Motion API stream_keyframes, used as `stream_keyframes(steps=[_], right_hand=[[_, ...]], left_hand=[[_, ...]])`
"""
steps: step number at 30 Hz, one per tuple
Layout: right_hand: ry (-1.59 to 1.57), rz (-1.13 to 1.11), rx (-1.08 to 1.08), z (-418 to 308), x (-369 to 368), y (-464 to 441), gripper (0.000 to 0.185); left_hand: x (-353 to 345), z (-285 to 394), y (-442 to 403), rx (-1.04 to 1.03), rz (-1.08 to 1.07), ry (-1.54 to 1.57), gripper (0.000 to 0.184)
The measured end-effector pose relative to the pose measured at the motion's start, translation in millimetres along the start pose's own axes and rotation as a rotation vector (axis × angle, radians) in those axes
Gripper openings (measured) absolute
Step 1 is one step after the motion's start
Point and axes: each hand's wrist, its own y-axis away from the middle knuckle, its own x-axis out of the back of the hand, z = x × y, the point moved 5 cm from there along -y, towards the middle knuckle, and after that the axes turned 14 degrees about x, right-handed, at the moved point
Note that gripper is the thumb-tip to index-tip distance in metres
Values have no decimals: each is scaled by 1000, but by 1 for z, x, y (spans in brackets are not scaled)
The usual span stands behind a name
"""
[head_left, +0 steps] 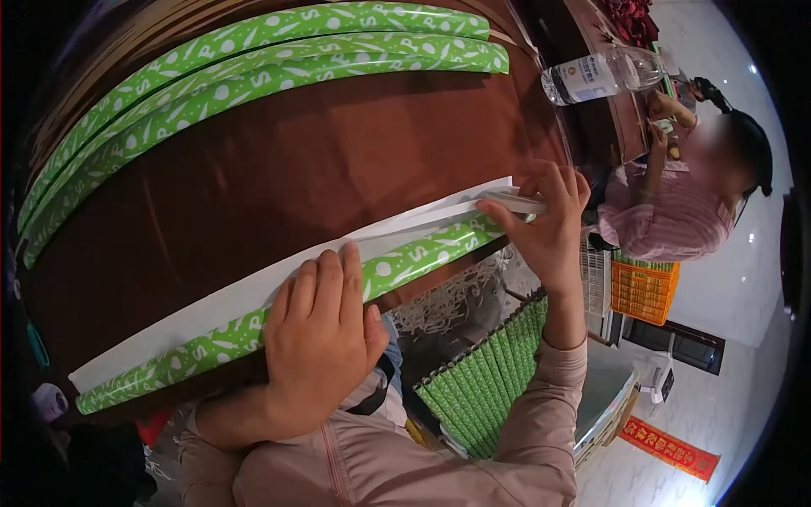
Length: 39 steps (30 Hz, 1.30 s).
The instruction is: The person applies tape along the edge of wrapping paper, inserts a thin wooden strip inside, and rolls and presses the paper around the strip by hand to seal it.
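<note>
A roll of green wrapping paper (414, 259) with white letters and vegetable shapes lies along the table's near edge. Its loose white underside (203, 302) shows along the far side. My left hand (317, 331) rests on the roll near its middle, fingers stretched flat over the paper and thumb apart. At the roll's right end, my right hand (549, 221) is closed, thumb against fingers, on a thin white strip (515, 201). That strip runs left along the paper towards my left fingertips. Whether it is tape backing or a paper edge, I cannot tell.
Several finished green rolls (279, 51) lie at the table's back. A water bottle (591, 78) lies beyond the right edge. Below stand many green rolls (490, 372) and an orange crate (644, 290). Another person (667, 207) sits at the right.
</note>
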Motion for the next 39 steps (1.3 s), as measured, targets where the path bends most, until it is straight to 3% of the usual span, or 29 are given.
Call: stream_keyframes(steps=[12,39], right_hand=[[157,17,92,-17,-2,-6,51],[266,-99,71,-29,-15,-16,58]], left_hand=[[-5,7,-12,13,-11,-62,55],[-5,10,-16,35,-52,-10,54]])
